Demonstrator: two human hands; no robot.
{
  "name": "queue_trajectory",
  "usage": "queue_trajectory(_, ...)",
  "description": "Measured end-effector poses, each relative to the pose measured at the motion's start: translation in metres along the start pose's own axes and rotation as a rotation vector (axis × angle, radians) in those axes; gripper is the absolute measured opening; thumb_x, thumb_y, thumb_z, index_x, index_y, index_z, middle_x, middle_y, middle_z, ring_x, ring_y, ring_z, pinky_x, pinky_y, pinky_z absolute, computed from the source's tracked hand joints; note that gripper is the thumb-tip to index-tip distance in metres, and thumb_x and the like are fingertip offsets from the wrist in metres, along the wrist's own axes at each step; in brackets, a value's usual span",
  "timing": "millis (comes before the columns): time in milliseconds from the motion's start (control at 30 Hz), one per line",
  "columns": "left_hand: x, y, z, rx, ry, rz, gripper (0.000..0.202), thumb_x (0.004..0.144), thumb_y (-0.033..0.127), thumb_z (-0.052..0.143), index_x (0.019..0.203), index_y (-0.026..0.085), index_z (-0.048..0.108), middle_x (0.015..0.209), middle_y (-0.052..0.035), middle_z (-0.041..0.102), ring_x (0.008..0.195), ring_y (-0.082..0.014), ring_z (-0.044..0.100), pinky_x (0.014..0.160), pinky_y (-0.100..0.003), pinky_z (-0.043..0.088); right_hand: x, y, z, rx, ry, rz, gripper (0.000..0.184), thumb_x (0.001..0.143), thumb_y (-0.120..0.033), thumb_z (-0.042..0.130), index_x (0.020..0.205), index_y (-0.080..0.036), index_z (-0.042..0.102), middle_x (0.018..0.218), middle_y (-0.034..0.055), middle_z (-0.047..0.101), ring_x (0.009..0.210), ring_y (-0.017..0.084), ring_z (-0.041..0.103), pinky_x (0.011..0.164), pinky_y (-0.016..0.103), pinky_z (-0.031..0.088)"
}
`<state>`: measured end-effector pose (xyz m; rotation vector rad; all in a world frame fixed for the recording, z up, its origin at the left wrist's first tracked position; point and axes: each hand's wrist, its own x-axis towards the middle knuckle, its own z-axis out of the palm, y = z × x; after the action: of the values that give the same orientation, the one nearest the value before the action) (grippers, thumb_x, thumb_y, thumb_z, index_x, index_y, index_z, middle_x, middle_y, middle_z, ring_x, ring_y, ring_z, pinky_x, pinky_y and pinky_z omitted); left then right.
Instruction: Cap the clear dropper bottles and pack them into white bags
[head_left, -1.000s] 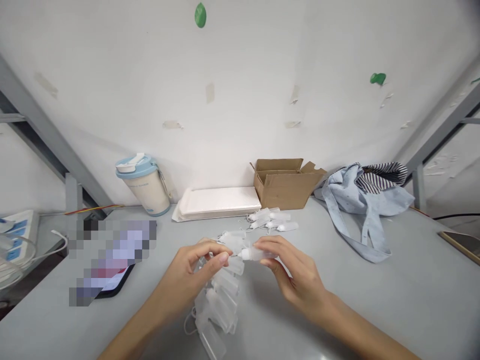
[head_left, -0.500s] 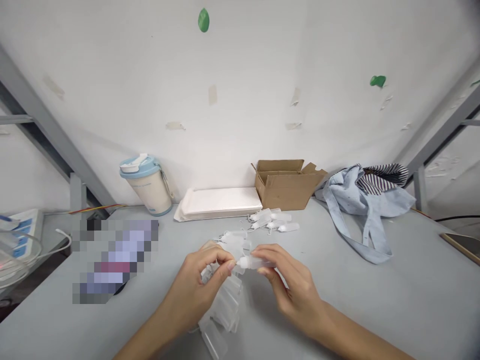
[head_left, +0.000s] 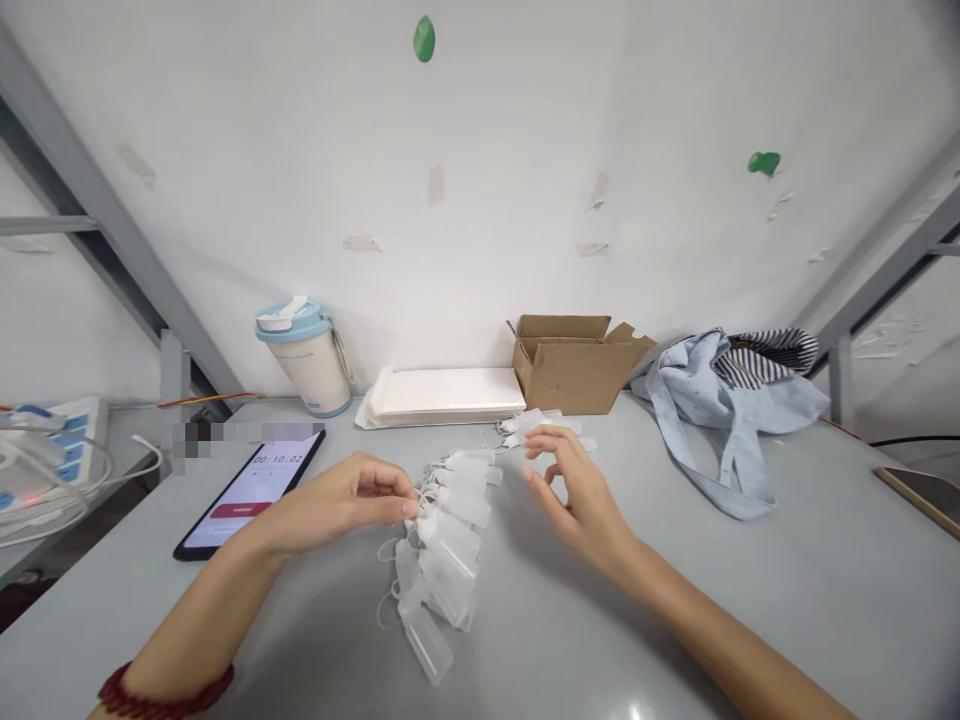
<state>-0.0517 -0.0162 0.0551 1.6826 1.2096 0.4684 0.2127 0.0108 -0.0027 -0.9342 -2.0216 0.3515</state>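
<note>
My left hand (head_left: 367,505) is pinched at the cord end of a small translucent plastic bottle (head_left: 450,545) that lies on the pile. The exact grip is partly hidden behind the fingertips. Around it, several like bottles with thin white cord loops overlap in a column, the nearest bottle (head_left: 427,645) lying at the front. My right hand (head_left: 566,490) hovers to the right of the pile, fingers apart and holding nothing. Beyond its fingers, a smaller group of bottles (head_left: 532,420) sits in front of the cardboard box, partly covered by the hand.
At the back stand a cup with a blue lid (head_left: 307,360), a flat white package (head_left: 450,395) and an open cardboard box (head_left: 577,380). A phone (head_left: 255,490) with a running timer lies left, a blue cloth bag (head_left: 720,400) right. A power strip (head_left: 82,440) is at far left.
My right hand has let go of the bottle and moved up and right, its fingers opening. The left hand has shifted left, down onto the pile with the bottle. The view has turned slightly.
</note>
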Motion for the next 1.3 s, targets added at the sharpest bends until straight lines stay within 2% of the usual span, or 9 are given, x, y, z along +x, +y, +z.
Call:
queue_trajectory(200, 0.004, -0.005, 0.002, 0.100, -0.019, -0.024, 0.029, 0.079, 0.041, 0.054, 0.061, 0.020, 0.063, 0.063, -0.0005, 0.058, 0.064, -0.0161, 0.052, 0.060, -0.023, 0.040, 0.004, 0.036, 0.003, -0.306, -0.089, -0.020, 0.029, 0.088, -0.013, 0.040, 0.115, -0.017, 0.049, 0.122, 0.0162, 0.049, 0.113, 0.027, 0.051, 0.081, 0.042, 0.052)
queue_trajectory(300, 0.007, -0.012, 0.000, 0.179, 0.161, -0.054, 0.037, 0.080, 0.046, 0.050, 0.059, 0.019, 0.061, 0.061, 0.0005, 0.058, 0.058, -0.0150, 0.050, 0.053, -0.022, 0.036, 0.003, 0.049, 0.003, -0.387, -0.174, -0.048, 0.031, 0.087, -0.008, 0.035, 0.111, -0.016, 0.054, 0.124, 0.0180, 0.048, 0.115, 0.028, 0.051, 0.081, 0.043, 0.052)
queue_trajectory(433, 0.013, -0.018, 0.000, 0.201, 0.447, -0.083, 0.036, 0.078, 0.047, 0.049, 0.059, 0.018, 0.060, 0.054, 0.0020, 0.055, 0.046, -0.0119, 0.039, 0.045, -0.022, 0.027, 0.003, 0.059, 0.004, -0.467, -0.183, -0.076, 0.035, 0.088, -0.005, 0.032, 0.114, -0.013, 0.053, 0.125, 0.0214, 0.048, 0.116, 0.029, 0.050, 0.083, 0.046, 0.051)
queue_trajectory(600, 0.021, -0.018, 0.014, 0.247, 0.589, -0.079, 0.032, 0.078, 0.043, 0.047, 0.069, 0.017, 0.063, 0.055, 0.0012, 0.058, 0.047, -0.0135, 0.044, 0.048, -0.023, 0.031, 0.010, 0.061, 0.005, -0.543, -0.135, -0.119, 0.037, 0.089, -0.007, 0.036, 0.124, -0.013, 0.046, 0.135, 0.0207, 0.041, 0.127, 0.031, 0.039, 0.093, 0.051, 0.044)
queue_trajectory(700, 0.025, -0.021, 0.022, 0.385, 0.644, -0.061, 0.031, 0.081, 0.040, 0.044, 0.070, 0.017, 0.063, 0.055, 0.0005, 0.059, 0.054, -0.0164, 0.050, 0.054, -0.025, 0.034, 0.017, 0.059, 0.008, -0.595, -0.196, -0.128, 0.043, 0.089, -0.006, 0.036, 0.131, -0.013, 0.039, 0.145, 0.0186, 0.031, 0.135, 0.031, 0.028, 0.099, 0.053, 0.037)
queue_trajectory(867, 0.027, -0.025, 0.025, 0.503, 0.692, -0.046, 0.031, 0.083, 0.037, 0.041, 0.064, 0.019, 0.056, 0.053, 0.0020, 0.054, 0.056, -0.0167, 0.051, 0.056, -0.025, 0.035, 0.023, 0.060, 0.010, -0.632, -0.347, -0.119, 0.053, 0.083, 0.004, 0.033, 0.132, -0.014, 0.041, 0.140, 0.0148, 0.040, 0.130, 0.027, 0.035, 0.098, 0.048, 0.036)
queue_trajectory(1000, 0.025, -0.023, 0.024, 0.495, 0.688, -0.046, 0.030, 0.084, 0.038, 0.040, 0.067, 0.019, 0.055, 0.055, 0.0013, 0.055, 0.057, -0.0169, 0.052, 0.056, -0.025, 0.034, 0.024, 0.063, 0.007, -0.683, -0.276, -0.069, 0.047, 0.082, 0.002, 0.040, 0.125, -0.012, 0.049, 0.123, 0.0178, 0.051, 0.109, 0.030, 0.048, 0.082, 0.042, 0.043)
queue_trajectory(1167, 0.026, -0.024, 0.027, 0.497, 0.683, -0.028, 0.032, 0.083, 0.040, 0.040, 0.065, 0.019, 0.056, 0.052, 0.0022, 0.053, 0.054, -0.0157, 0.049, 0.055, -0.025, 0.034, 0.025, 0.068, 0.008, -0.607, -0.243, 0.019, 0.034, 0.083, -0.001, 0.044, 0.114, -0.013, 0.055, 0.106, 0.0153, 0.053, 0.089, 0.023, 0.054, 0.075, 0.035, 0.044)
queue_trajectory(1300, 0.025, -0.024, 0.032, 0.466, 0.673, -0.015, 0.030, 0.083, 0.038, 0.041, 0.070, 0.018, 0.060, 0.056, 0.0013, 0.057, 0.057, -0.0162, 0.051, 0.056, -0.025, 0.036, 0.023, 0.069, 0.009, -0.539, -0.254, 0.022, 0.036, 0.082, 0.002, 0.041, 0.112, -0.013, 0.056, 0.106, 0.0139, 0.056, 0.089, 0.022, 0.055, 0.074, 0.034, 0.044)
